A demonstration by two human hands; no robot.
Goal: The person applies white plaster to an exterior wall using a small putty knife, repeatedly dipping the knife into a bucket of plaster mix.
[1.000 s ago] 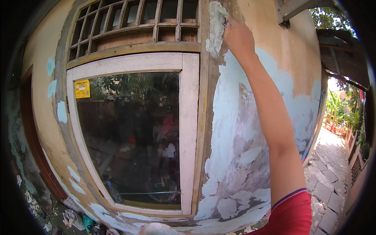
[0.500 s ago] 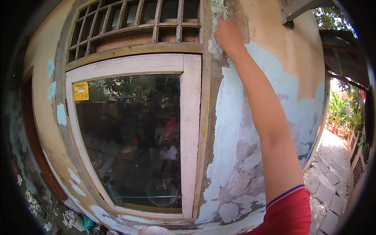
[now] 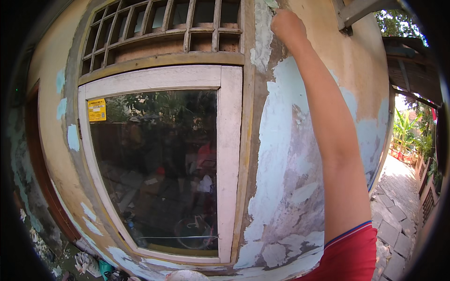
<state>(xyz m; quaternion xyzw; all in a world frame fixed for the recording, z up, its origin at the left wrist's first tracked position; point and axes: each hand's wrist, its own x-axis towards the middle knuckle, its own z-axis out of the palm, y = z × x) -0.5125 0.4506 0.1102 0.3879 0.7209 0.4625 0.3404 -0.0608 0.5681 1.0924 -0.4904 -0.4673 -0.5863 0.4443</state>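
My right hand [image 3: 289, 29] is raised high against the wall [image 3: 276, 140], beside the upper right corner of the window frame. Its fingers are closed in a fist. A small flat pale green thing [image 3: 271, 3] shows at the fingertips, cut off by the picture's upper edge; whether it is a tool or a flake of paint, I cannot tell. Just below the hand, a strip of bare grey plaster [image 3: 263, 44] runs down along the frame, and light blue paint [image 3: 269, 164] is peeling in patches from the wall. My left hand is out of view.
A white-framed window [image 3: 229, 140] with dark glass carries a yellow sticker [image 3: 97, 110]. Above it sits a wooden lattice [image 3: 187, 28]. A pale rounded object [image 3: 187, 275] is at the lower edge. Rubbish [image 3: 89, 264] lies at lower left; a paved path [image 3: 396, 210] runs along the right.
My right hand has shifted right and slightly up along the wall, uncovering more grey plaster beside the frame. The pale green thing at the fingertips has moved with it.
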